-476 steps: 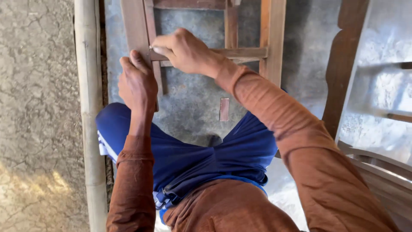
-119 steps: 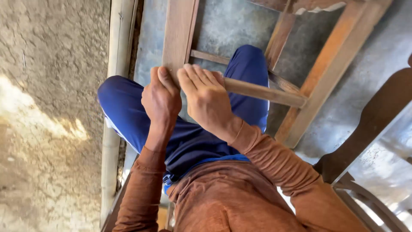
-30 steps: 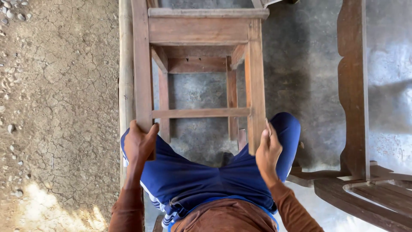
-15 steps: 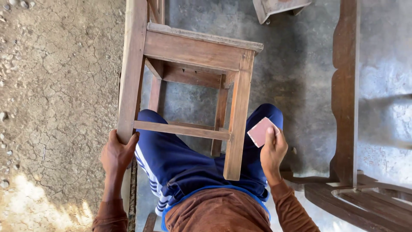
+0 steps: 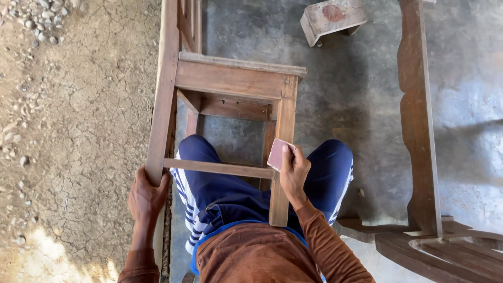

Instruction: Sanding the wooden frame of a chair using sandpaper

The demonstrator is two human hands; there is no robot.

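1. Gripping the end of the chair's long leg with left hand, fingers wrapped around it from below, closed tight on the wood.
2. Pinching a small reddish sandpaper piece in right hand, thumb on top, pressing it against the front leg just above the rung.
3. Judging the step: sanding the front leg near the rung joint; next move probably needing short strokes along the grain while steadying the frame with the left.
4. Lying on its side over the lap, the wooden chair: bare brown wood, worn, unfinished, seat rail toward the far end, over the concrete floor.
5. Sitting beyond: a small stool-like block at the floor's far edge, another dark furniture frame on the right, cracked dirt on the left.
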